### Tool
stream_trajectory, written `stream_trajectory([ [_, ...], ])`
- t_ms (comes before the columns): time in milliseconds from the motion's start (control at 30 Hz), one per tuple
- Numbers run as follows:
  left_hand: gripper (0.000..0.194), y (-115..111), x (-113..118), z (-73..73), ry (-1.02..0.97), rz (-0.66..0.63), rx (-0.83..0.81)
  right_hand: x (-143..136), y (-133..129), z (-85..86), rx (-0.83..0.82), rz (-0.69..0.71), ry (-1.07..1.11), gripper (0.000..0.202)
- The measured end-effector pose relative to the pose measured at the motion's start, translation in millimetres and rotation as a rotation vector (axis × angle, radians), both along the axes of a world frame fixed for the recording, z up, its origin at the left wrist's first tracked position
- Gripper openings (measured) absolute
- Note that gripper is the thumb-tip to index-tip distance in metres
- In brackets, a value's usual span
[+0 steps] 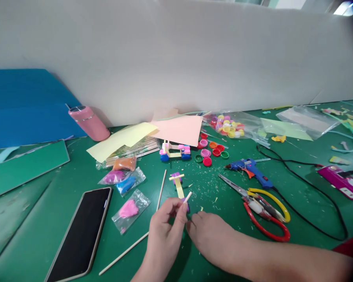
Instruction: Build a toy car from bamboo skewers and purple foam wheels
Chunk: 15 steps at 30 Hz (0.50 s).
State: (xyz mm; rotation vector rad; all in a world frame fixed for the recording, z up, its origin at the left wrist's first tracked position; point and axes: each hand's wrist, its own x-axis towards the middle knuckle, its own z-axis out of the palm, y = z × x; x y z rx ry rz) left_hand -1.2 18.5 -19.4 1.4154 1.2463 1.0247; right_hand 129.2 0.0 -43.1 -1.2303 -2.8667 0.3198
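In the head view, the left hand (167,227) pinches a short wooden stick (188,196); the right hand (206,232) is curled on the desk (229,213), its contents impossible to tell. Between twelve and one o'clock from the left hand, the purple-wheeled craft-stick model (179,190) has a crosspiece (176,177) on its far end but looks part-built; the pink-and-blue model (175,154) at twelve appears further along. No brand, label or writing is legible.

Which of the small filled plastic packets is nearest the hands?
The pink packet, alone and closest to the left hand; the orange, purple and blue packets bunch together farther off.
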Motion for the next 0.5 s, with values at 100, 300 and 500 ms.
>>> stream_trajectory([
  [100, 0.016, 2.3, 1.1, 1.9, 0.008, 0.068, 0.006, 9.2, 5.2, 4.9, -0.039, -0.049, 0.121, 0.014],
  [300, 0.018, 7.7, 11.7, 5.3, -0.091, 0.116, -0.084, 33.1, 19.3, 22.9, -0.141, -0.318, 0.436, 0.011],
  [500, 0.017, 7.2, 12.4, -8.4, -0.200, 0.102, -0.146, 44.2, 28.2, 22.6, -0.410, -0.616, 0.941, 0.005],
])
